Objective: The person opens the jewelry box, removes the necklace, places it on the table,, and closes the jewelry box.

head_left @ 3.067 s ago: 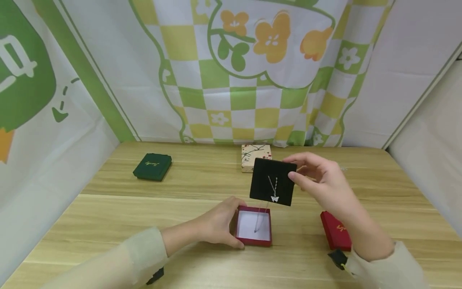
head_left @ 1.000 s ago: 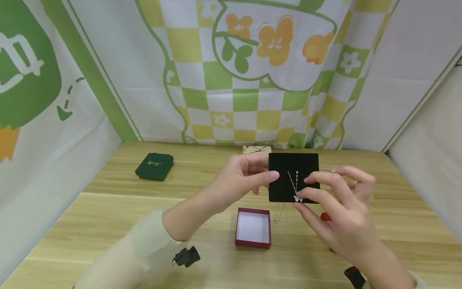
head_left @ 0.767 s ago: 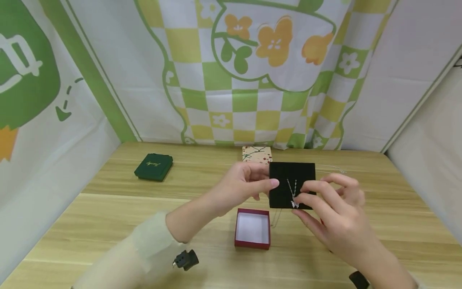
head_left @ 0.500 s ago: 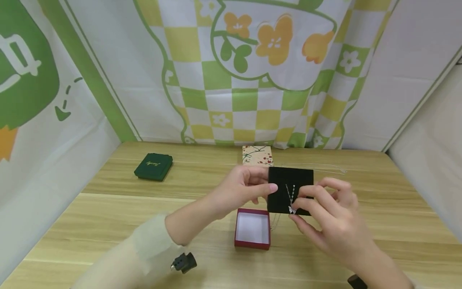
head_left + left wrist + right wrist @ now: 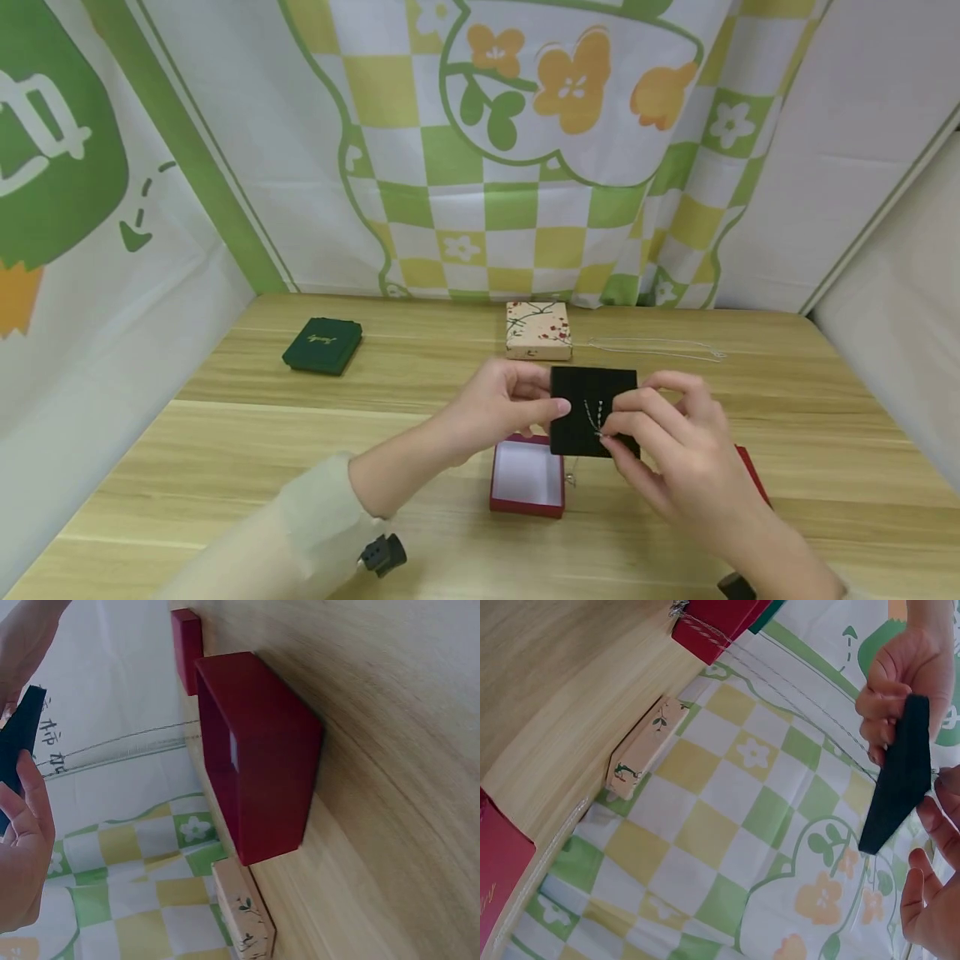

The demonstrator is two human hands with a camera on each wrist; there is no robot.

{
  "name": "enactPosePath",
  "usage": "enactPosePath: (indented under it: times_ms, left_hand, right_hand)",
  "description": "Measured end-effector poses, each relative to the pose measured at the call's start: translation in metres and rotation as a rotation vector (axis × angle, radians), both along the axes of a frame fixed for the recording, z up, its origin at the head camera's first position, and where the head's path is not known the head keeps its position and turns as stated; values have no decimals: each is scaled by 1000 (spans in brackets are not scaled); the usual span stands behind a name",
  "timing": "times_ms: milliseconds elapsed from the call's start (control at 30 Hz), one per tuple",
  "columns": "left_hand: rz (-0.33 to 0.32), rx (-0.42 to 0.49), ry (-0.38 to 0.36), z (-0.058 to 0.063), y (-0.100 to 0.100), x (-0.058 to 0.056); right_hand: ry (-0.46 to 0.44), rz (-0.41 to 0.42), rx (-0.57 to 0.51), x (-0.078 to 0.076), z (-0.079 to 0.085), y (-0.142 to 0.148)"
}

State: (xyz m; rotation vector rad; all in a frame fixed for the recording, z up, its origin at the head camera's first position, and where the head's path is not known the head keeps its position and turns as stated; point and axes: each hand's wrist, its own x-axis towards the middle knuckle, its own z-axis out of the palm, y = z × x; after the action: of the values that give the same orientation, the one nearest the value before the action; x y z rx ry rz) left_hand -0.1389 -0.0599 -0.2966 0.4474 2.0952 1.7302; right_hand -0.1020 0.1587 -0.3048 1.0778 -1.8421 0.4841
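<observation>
From above, I see the black pad point(image 5: 573, 429) face on, its silver necklace point(image 5: 599, 412) making a V across the front. The right wrist camera catches what that angle hides: the pad's back, with two strands of chain slanting away from it. It also shows gold lettering on the red lid point(image 5: 501, 874), only a sliver of which shows from overhead. The left hand point(image 5: 495, 412) grips the pad's left edge; the right hand point(image 5: 678, 454) pinches the necklace near the pad's lower edge. Both are raised above the bench point(image 5: 262, 467), a pale wood-grain top backed by a checked, flower-printed curtain point(image 5: 510, 200). I count one pad, one open red box point(image 5: 527, 507) just below it, one lid, one green box point(image 5: 322, 346), one floral box point(image 5: 538, 331) and two chains, the second chain point(image 5: 718, 356) lying on the wood.
</observation>
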Motion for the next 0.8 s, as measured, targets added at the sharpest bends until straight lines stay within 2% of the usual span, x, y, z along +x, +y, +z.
enactPosePath:
  times_ms: [167,433,800]
  left_hand:
    - [0,-5,-27,-9,-1,-2]
    - [11,-25,-28,-19,0,-2]
    - [35,-89,-18,-25,-5,-3]
  right_hand:
    - [-97,33,-40,-4,0,1]
    - [-171,62,-91,-12,1,0]
    - [-158,112,-153,-18,13,-5]
